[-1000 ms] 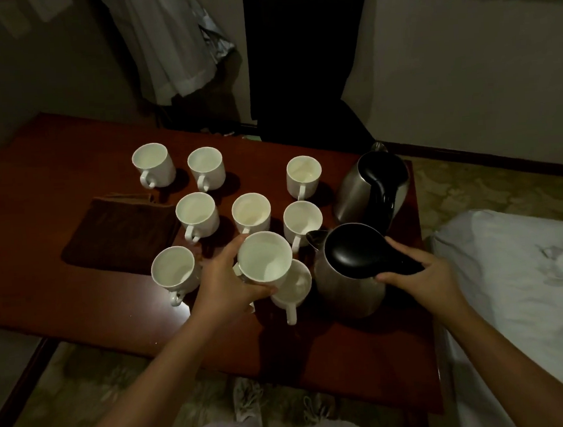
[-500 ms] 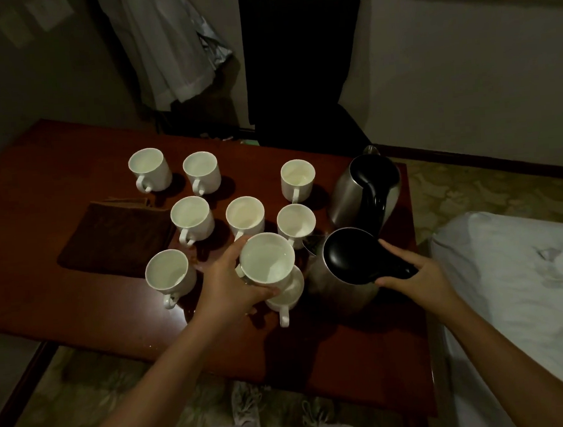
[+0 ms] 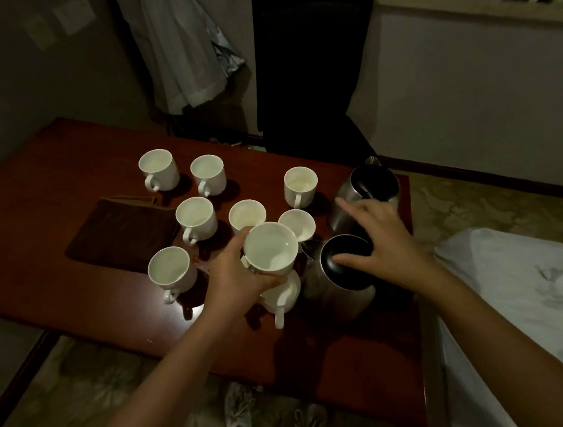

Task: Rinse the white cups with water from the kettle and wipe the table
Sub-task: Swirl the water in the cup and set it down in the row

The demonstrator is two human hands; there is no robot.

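The right hand (image 3: 380, 236) has let go of the near kettle (image 3: 339, 276), fingers spread, while the left hand (image 3: 234, 276) still grips a white cup (image 3: 271, 250), so pouring waits

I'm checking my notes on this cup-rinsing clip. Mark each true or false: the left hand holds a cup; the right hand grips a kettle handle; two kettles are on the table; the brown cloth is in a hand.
1. The left hand holds a white cup. True.
2. The right hand grips a kettle handle. False: its fingers are spread above the near kettle.
3. Two kettles are on the table. True; the far kettle stands behind.
4. The brown cloth is in a hand. False: it lies on the table.
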